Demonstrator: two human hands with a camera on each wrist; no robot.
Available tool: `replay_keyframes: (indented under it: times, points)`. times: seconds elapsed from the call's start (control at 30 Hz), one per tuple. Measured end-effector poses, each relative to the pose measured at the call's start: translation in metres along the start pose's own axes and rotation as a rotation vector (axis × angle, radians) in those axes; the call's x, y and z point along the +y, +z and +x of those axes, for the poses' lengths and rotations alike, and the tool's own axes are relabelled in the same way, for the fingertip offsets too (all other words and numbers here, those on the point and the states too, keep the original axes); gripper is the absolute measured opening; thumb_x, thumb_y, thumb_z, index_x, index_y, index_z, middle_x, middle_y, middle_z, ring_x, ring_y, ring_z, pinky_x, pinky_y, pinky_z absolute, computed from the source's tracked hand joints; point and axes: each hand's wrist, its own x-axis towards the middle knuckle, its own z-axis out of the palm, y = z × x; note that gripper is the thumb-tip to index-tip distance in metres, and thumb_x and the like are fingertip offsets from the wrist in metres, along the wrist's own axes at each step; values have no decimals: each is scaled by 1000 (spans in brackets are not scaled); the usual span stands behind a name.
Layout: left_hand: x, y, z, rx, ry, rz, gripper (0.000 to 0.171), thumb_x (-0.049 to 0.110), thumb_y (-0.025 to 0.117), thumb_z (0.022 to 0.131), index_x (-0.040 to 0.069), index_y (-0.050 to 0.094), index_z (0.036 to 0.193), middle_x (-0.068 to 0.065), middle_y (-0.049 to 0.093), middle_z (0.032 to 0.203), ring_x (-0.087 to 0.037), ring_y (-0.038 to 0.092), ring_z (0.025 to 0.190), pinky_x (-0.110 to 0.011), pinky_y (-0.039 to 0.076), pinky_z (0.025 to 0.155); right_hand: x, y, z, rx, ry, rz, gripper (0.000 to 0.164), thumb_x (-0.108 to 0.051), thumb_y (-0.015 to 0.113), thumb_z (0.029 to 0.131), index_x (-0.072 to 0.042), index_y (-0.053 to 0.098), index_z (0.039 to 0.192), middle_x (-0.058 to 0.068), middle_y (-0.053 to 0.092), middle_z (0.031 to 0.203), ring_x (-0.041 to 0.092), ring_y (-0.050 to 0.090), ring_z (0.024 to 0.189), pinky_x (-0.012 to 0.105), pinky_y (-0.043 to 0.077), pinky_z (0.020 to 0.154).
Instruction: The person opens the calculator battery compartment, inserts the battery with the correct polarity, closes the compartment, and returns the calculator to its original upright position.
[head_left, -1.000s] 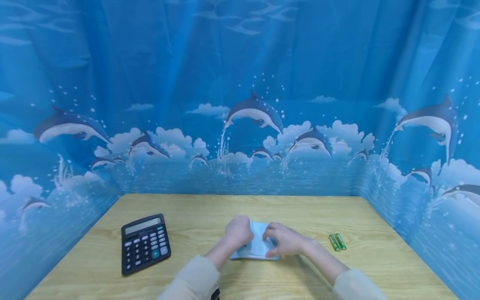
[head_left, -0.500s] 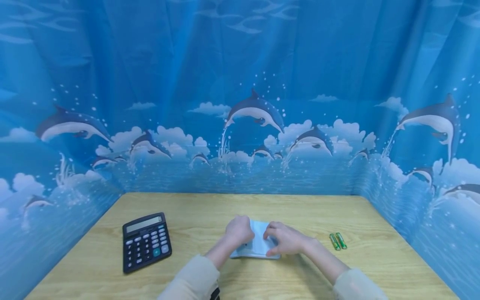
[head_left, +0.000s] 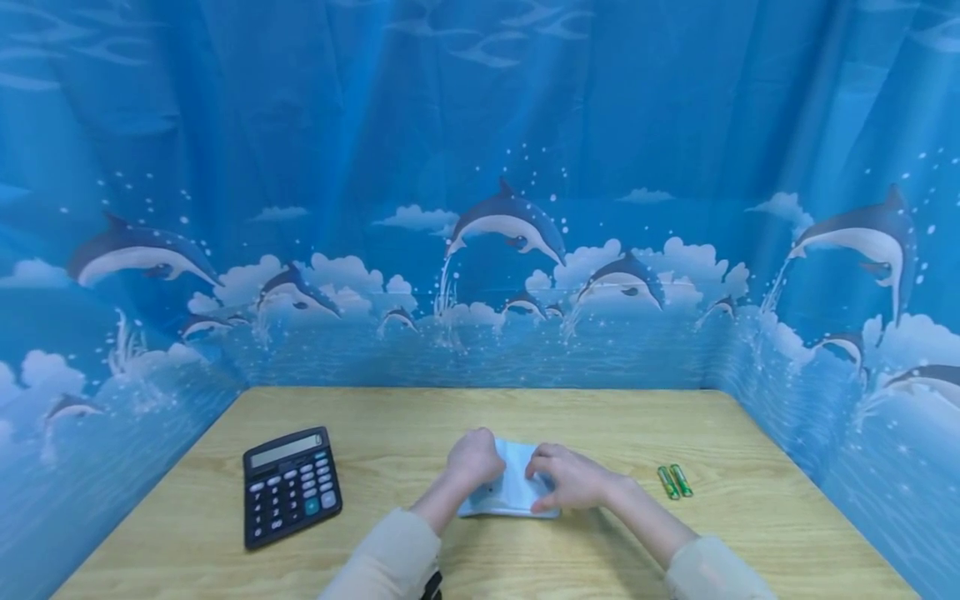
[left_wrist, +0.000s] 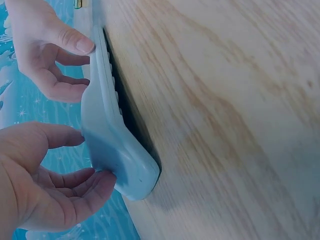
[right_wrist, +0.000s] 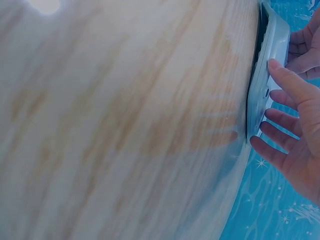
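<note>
A light blue calculator (head_left: pixel 517 483) lies face down on the table, its row of keys just showing along the underside in the left wrist view. My left hand (head_left: pixel 475 460) has bent fingers and thumb on the back of the calculator (left_wrist: pixel 107 137) at its thicker end. From the other side, my right hand (head_left: pixel 567 478) holds it, with the thumb (right_wrist: pixel 287 77) at the near edge and spread fingers over the back. Two green batteries (head_left: pixel 675 482) lie side by side to the right of my right hand.
A black desk calculator (head_left: pixel 291 487) rests face up on the left part of the wooden table (head_left: pixel 405 417). Blue curtain (head_left: pixel 480 333) with dolphins closes off the back and both sides.
Both hands stay on the light blue calculator. The left hand and the calculator's left end have shifted very slightly left; the black calculator and batteries lie unmoved.
</note>
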Motion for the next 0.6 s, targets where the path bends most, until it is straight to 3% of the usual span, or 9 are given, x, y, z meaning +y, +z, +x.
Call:
replay_keyframes:
  times: [0.13, 0.43, 0.6]
  points:
    - [1, 1, 2, -23, -27, 13, 15, 6, 63, 76, 8, 53, 65, -5, 50, 61, -17, 47, 53, -28, 40, 46, -1, 0, 0, 0, 1, -6, 41, -38, 75, 73, -12, 64, 103, 0, 54, 106, 19, 53, 100, 35, 45, 89]
    - [12, -1, 3, -40, 3, 138, 23, 12, 68, 75, 11, 51, 60, -3, 50, 62, -16, 47, 57, -26, 40, 49, -3, -2, 0, -3, 3, -4, 40, -37, 75, 73, -12, 64, 103, 2, 54, 106, 19, 53, 98, 34, 45, 87]
    - [15, 3, 4, -10, 5, 207, 22, 15, 70, 74, 11, 53, 60, -4, 54, 68, -17, 50, 64, -28, 45, 53, -2, -1, 0, -7, 5, 6, 41, -37, 75, 74, -12, 64, 104, 2, 54, 106, 20, 53, 99, 35, 45, 88]
